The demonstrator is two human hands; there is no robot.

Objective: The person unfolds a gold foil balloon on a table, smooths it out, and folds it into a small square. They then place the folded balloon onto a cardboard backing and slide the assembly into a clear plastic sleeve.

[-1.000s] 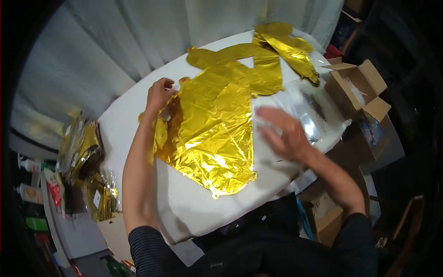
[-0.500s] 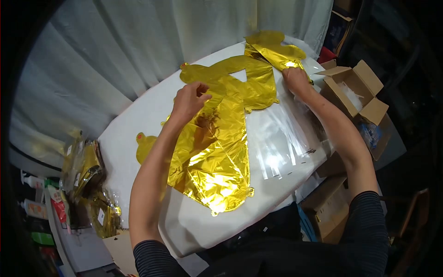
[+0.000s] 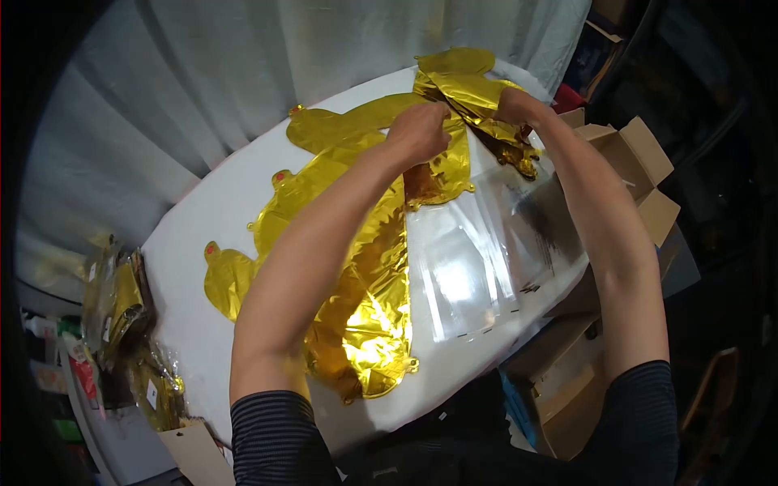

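Flat gold foil balloons (image 3: 328,186) lie overlapping on the white table, with wrinkled, shiny surfaces and small tabs along their edges. At the far end is a folded gold foil balloon (image 3: 462,85), partly lifted. My right hand (image 3: 516,109) is closed on its right side, fingers partly hidden by the foil. My left hand (image 3: 420,132) is over the flat foil, just left of the folded one. Its fingers are curled together near the fold; what they pinch, if anything, is hidden.
Clear plastic sleeves (image 3: 462,275) lie on the table's right part. Open cardboard boxes (image 3: 636,154) stand beyond the right edge. Packaged gold foil (image 3: 121,308) is stacked at the left. A pale curtain (image 3: 243,73) hangs behind the white table (image 3: 182,267).
My left hand has moved right and away from me, toward the folded foil balloon, and its fingers have closed. The folded balloon's near end has swung nearer me. The view has shifted slightly.
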